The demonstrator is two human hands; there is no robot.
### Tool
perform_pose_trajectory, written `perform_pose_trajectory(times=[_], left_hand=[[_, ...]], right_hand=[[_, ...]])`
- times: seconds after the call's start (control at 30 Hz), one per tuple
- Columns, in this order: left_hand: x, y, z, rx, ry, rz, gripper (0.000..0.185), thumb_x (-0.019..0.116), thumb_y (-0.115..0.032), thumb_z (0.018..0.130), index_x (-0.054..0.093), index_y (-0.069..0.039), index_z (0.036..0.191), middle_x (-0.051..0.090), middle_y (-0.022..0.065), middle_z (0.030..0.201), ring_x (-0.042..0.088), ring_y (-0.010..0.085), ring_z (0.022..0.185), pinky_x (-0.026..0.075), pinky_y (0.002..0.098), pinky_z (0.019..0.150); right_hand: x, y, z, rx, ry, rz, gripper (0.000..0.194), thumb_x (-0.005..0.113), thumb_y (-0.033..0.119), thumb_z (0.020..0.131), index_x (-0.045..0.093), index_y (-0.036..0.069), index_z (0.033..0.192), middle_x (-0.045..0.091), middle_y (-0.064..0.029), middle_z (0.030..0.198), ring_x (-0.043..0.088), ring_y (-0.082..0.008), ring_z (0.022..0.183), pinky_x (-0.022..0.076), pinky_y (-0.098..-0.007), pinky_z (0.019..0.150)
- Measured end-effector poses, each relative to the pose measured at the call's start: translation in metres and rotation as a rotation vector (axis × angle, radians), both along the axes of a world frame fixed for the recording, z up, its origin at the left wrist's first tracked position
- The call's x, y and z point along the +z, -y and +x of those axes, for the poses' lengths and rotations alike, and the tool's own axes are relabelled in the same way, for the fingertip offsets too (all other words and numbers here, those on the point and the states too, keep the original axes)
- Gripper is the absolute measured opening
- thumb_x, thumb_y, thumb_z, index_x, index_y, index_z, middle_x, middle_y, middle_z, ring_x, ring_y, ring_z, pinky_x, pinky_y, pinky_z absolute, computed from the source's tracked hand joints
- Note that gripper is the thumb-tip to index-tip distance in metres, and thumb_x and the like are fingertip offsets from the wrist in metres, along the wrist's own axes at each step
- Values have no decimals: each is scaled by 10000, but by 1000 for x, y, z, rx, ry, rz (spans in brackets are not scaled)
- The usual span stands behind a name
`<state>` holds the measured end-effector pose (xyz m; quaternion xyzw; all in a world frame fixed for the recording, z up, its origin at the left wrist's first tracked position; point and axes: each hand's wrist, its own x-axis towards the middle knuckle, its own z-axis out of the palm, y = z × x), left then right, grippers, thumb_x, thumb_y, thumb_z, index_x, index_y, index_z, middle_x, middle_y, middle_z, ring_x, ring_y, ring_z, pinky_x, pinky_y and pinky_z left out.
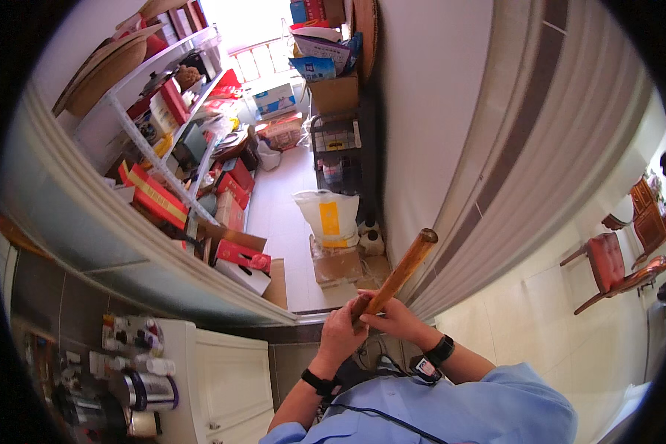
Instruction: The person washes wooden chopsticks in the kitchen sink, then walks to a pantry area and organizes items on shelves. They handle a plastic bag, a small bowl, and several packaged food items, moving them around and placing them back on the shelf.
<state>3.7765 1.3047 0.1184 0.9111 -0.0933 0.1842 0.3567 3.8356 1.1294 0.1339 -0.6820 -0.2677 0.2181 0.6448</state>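
Before my chest, my right hand (391, 316) is closed around the lower part of a long yellow-brown wooden stick (402, 272), probably a rolling pin or a piece of pole. It slants up to the right, and its round end shows. My left hand (338, 333) is shut on a shorter, darker brown rod (359, 306), whose tip pokes out beside the stick. Both hands are close together, and their fingers hide the lower ends of the two pieces. Each wrist wears a black band.
Ahead is a narrow storeroom with loaded white shelves (144, 150) at left. A white bag (327, 219) stands on a cardboard box (336, 266), near a black rack (338, 150). At lower left is a white cabinet (233, 377); a red chair (605, 261) stands at right.
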Motion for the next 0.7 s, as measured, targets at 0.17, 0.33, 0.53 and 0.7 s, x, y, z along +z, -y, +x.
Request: perform_pose_trajectory(times=[0.17,0.33,0.53,0.7], left_hand=[[-8,-15,85,-178,-24,-48,590,751,-130,707,566,-64,1263,657,137,958,626,356,856,528,434,754],[-1,-44,172,-297,-106,-127,524,752,-149,718,571,-59,1202,651,166,940,625,372,862,521,439,752],[20,-76,252,-402,-211,-164,532,757,-174,724,554,-50,1199,654,169,946,630,362,878,517,442,760],[22,-71,285,-443,-148,-213,542,750,-173,712,549,-46,1199,653,164,960,623,365,896,514,452,776]], right_hand=[[-12,-12,55,-235,-61,-24,591,673,136,923,407,5,1435,592,-94,1242,578,-159,1134,480,-328,983],[-8,-39,121,-408,-126,66,625,675,160,931,373,10,1457,540,-97,1314,546,-165,1186,453,-323,1016],[15,-71,181,-525,-119,133,616,664,135,939,364,20,1464,535,-73,1299,542,-157,1178,446,-313,1020],[21,-68,201,-612,-85,129,603,658,100,938,372,17,1462,541,-65,1301,544,-154,1176,445,-312,1024]])
